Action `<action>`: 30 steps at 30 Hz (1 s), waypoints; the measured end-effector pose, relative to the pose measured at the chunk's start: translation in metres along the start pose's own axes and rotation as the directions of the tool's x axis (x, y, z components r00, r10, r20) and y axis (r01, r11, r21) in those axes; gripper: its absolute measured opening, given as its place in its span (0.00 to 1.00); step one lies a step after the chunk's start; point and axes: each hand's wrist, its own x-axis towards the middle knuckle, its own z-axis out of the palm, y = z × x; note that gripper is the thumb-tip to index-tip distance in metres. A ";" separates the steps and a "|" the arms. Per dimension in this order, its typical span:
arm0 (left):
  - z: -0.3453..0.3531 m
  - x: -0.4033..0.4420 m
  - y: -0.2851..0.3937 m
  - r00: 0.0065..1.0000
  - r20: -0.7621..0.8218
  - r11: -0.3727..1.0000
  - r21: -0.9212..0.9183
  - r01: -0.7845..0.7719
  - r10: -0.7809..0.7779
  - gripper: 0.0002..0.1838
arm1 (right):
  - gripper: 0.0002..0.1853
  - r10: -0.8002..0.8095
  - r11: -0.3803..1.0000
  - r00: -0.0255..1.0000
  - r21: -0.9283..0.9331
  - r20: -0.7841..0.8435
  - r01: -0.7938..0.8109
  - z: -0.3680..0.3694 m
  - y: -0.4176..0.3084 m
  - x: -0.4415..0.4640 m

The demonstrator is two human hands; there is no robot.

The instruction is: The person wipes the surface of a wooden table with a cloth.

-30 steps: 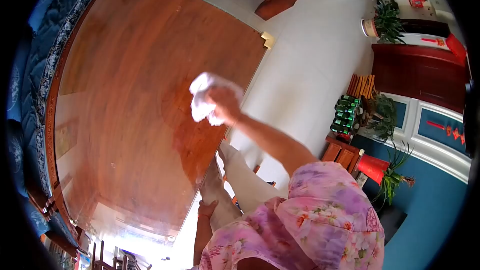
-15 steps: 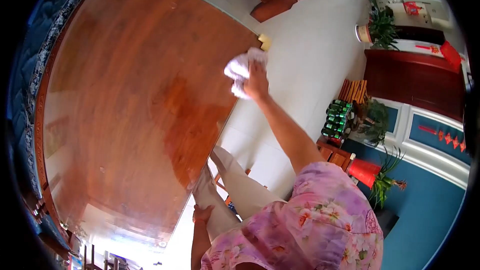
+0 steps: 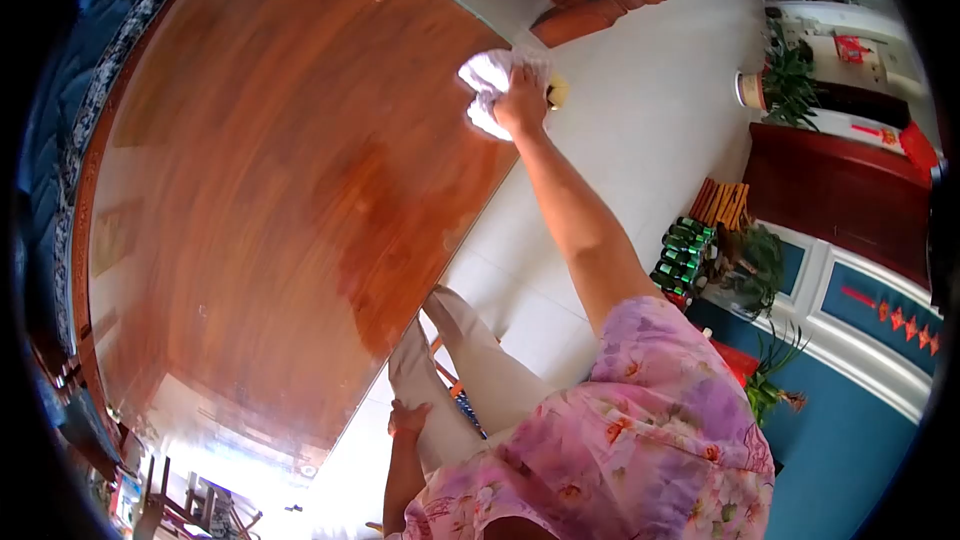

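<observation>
While the right hand (image 3: pixel 520 104) is grasping a crumpled white cloth (image 3: pixel 486 74) near a corner of the glossy reddish-brown wooden surface (image 3: pixel 250 170), the left hand (image 3: pixel 408 419) is resting unclenched on beige trousers (image 3: pixel 446 434). Risk: swung wide, cloth snagging on the yellow corner guard (image 3: pixel 560 92).

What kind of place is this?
It looks like a living room in someone's home, though I can't be sure. There's a big, shiny wooden table, a blue padded seat along its far side, and a potted plant across the floor.
</observation>
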 end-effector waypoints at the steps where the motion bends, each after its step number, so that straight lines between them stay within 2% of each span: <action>1: -0.001 -0.002 0.008 1.000 -0.002 1.000 0.000 0.009 -0.009 0.53 | 0.25 -0.047 0.999 0.998 0.016 0.041 0.047 -0.008 -0.003 -0.018; 4: -0.003 -0.018 0.022 0.999 0.006 0.999 -0.005 0.045 -0.045 0.51 | 0.30 -0.170 0.982 0.982 0.094 0.081 0.162 -0.029 -0.014 -0.095; 5: -0.003 -0.019 0.025 0.999 0.001 0.999 -0.010 0.038 -0.038 0.51 | 0.30 -0.155 0.988 0.973 0.029 0.169 0.152 -0.039 -0.022 -0.116; 6: -0.002 -0.022 0.027 0.999 -0.002 0.999 -0.015 0.037 -0.037 0.51 | 0.32 -0.230 0.972 0.953 0.089 0.197 0.216 -0.044 -0.019 -0.121; 7: -0.002 -0.026 0.028 0.999 -0.008 0.999 -0.025 0.039 -0.039 0.51 | 0.32 -0.258 0.962 0.955 0.125 0.144 0.241 -0.032 -0.009 -0.118; 8: -0.004 -0.033 0.031 0.998 -0.018 0.997 -0.050 0.051 -0.052 0.51 | 0.37 -0.309 0.950 0.938 0.110 0.161 0.294 -0.021 0.005 -0.113; 9: -0.009 -0.041 0.034 0.997 -0.027 0.995 -0.072 0.065 -0.067 0.50 | 0.34 -0.307 0.948 0.949 0.114 0.068 0.299 -0.009 0.013 -0.100; 10: -0.015 -0.047 0.036 0.996 -0.036 0.993 -0.091 0.076 -0.079 0.50 | 0.31 -0.197 0.980 0.975 0.057 0.106 0.192 0.000 0.016 -0.082; 11: -0.021 -0.052 0.036 0.993 -0.059 0.991 -0.090 0.095 -0.101 0.50 | 0.31 0.023 1.000 0.966 -0.006 0.256 -0.022 0.000 0.009 -0.053; 12: -0.025 -0.057 0.036 0.990 -0.079 0.990 -0.086 0.111 -0.118 0.50 | 0.31 0.162 0.986 0.956 -0.004 0.246 -0.166 -0.001 -0.001 -0.030; 13: -0.028 -0.061 0.036 0.987 -0.094 0.989 -0.080 0.123 -0.130 0.49 | 0.32 0.300 0.952 0.924 -0.010 0.235 -0.306 -0.004 -0.015 -0.011; 15: -0.023 -0.063 0.023 0.978 -0.088 0.977 -0.116 0.176 -0.187 0.50 | 0.33 0.482 0.865 0.784 -0.068 0.391 -0.498 -0.028 -0.067 0.011; 16: -0.019 -0.058 0.011 0.976 -0.076 0.972 -0.135 0.194 -0.205 0.50 | 0.34 0.349 0.933 0.906 -0.001 0.240 -0.359 -0.012 -0.070 0.008; 17: -0.017 -0.053 0.003 0.974 -0.065 0.967 -0.153 0.205 -0.217 0.51 | 0.34 0.338 0.913 0.924 0.177 0.179 -0.368 -0.002 -0.093 0.003; 18: -0.013 -0.050 -0.004 0.971 -0.036 0.958 -0.178 0.226 -0.236 0.53 | 0.31 0.205 0.958 0.960 0.162 0.189 -0.237 0.004 -0.110 -0.008; 19: -0.008 -0.044 -0.013 0.970 -0.010 0.954 -0.185 0.235 -0.241 0.54 | 0.27 -0.032 0.998 0.999 0.051 0.034 0.030 0.038 -0.115 -0.027; 20: 0.000 -0.037 -0.023 0.969 0.020 0.950 -0.192 0.246 -0.246 0.54 | 0.24 -0.136 0.978 0.991 0.160 -0.008 0.136 0.033 -0.139 -0.042; 21: 0.007 -0.032 -0.030 0.966 0.053 0.945 -0.200 0.260 -0.254 0.55 | 0.24 -0.267 0.954 0.963 0.128 -0.040 0.270 0.017 -0.169 -0.062; 22: 0.009 -0.028 -0.033 0.962 0.051 0.945 -0.184 0.272 -0.267 0.56 | 0.23 -0.320 0.918 0.944 0.224 -0.077 0.329 0.012 -0.192 -0.085; 23: 0.009 -0.026 -0.035 0.959 0.050 0.944 -0.168 0.285 -0.280 0.57 | 0.24 -0.380 0.878 0.919 0.274 -0.103 0.393 0.009 -0.211 -0.107; 24: 0.011 -0.026 -0.037 0.953 0.054 0.941 -0.152 0.303 -0.298 0.58 | 0.26 -0.454 0.837 0.889 0.311 -0.062 0.449 0.002 -0.227 -0.132; 25: 0.011 -0.024 -0.043 0.956 0.054 0.942 -0.163 0.295 -0.290 0.58 | 0.29 -0.537 0.752 0.833 0.370 -0.135 0.545 -0.014 -0.249 -0.154; 28: 0.004 -0.018 -0.053 0.959 0.071 0.943 -0.177 0.283 -0.275 0.58 | 0.33 -0.624 0.723 0.763 0.492 0.165 0.485 -0.040 -0.284 -0.231; 29: -0.005 -0.020 -0.054 0.958 0.083 0.941 -0.179 0.286 -0.276 0.58 | 0.34 -0.669 0.676 0.728 0.533 0.153 0.509 -0.038 -0.289 -0.259; 30: -0.010 -0.020 -0.055 0.956 0.093 0.940 -0.178 0.291 -0.278 0.58 | 0.34 -0.721 0.650 0.650 0.557 0.239 0.517 -0.041 -0.295 -0.282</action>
